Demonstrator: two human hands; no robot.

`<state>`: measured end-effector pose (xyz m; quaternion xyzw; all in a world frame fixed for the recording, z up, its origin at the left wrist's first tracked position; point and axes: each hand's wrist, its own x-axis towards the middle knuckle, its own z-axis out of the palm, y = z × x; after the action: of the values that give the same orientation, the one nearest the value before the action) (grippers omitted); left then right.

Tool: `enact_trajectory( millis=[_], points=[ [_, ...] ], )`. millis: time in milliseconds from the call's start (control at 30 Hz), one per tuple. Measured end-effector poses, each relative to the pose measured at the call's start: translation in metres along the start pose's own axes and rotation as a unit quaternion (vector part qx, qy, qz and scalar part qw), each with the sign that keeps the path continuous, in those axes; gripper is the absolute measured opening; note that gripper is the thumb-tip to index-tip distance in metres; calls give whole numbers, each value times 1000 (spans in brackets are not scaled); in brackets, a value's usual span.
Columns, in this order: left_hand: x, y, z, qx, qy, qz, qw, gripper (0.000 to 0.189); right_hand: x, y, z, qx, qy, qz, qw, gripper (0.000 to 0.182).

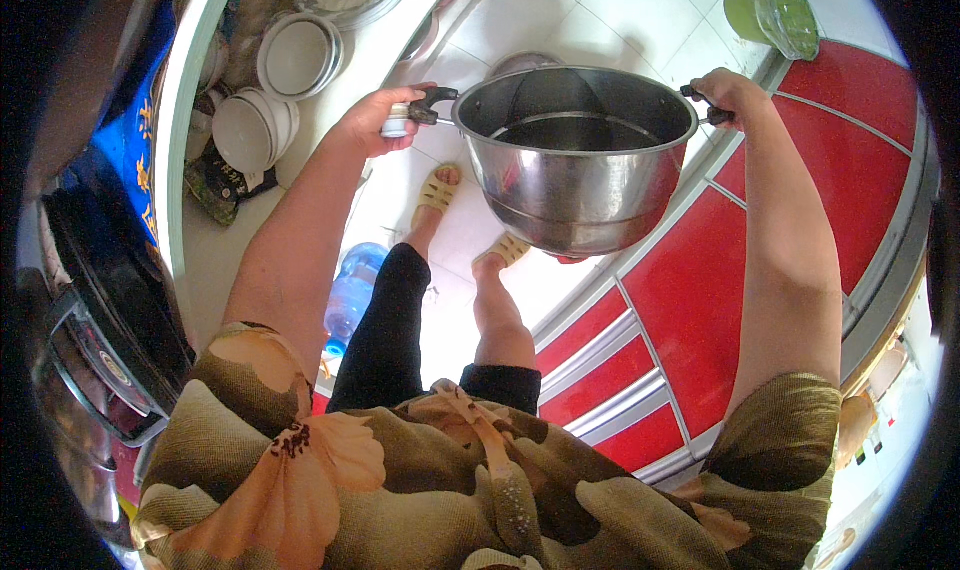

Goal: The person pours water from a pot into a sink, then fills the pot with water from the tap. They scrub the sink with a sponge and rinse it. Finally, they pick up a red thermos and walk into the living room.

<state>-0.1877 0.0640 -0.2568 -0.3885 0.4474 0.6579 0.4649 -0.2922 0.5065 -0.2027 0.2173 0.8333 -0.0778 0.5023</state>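
A large stainless steel pot (577, 187) with two black side handles hangs in the air before me, its mouth tipped partly towards me. My left hand (379, 122) grips the left handle (435, 105). Pressed in the same hand is a small whitish cylindrical object (396, 120), too hidden to name. My right hand (729, 99) is closed around the right handle (709, 106). The pot's inside looks dark, with a pale ring line lower down; whether liquid lies in it I cannot tell. Something red shows just under its base.
At left, shelves hold stacked white bowls (244, 131) and a dark printed packet (225, 187). A blue plastic water bottle (352, 292) lies on the floor by my leg. Red cabinet fronts (690, 292) run along the right. A green bin (772, 16) stands at the far right.
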Motion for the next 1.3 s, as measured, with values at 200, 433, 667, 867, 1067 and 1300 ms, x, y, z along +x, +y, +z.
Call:
enact_trajectory(
  millis=[200, 433, 667, 867, 1067, 1300],
  points=[
    [9, 3, -4, 1, 8, 6, 1000, 25, 1, -9, -2, -31, -5, -1, 1000, 27],
    [22, 10, -2, 20, 4, 0, 1000, 25, 34, 11, 2, 2, 11, 14, 1000, 32],
    [28, 9, 0, 5, -16, -22, 1000, 22, 25, 15, 2, -40, -17, 32, 999, 30],
    [34, -4, 5, -17, 3, -37, 999, 20, 23, 28, 9, -56, -18, 45, 997, 32],
    [15, -12, 11, -1, -1, -49, 999, 20, 4, 31, 12, -69, -28, 52, 996, 35],
    [0, -31, 15, 6, 12, -51, 999, 22, -14, 44, 20, -81, -27, 4, 996, 28]
  ],
)
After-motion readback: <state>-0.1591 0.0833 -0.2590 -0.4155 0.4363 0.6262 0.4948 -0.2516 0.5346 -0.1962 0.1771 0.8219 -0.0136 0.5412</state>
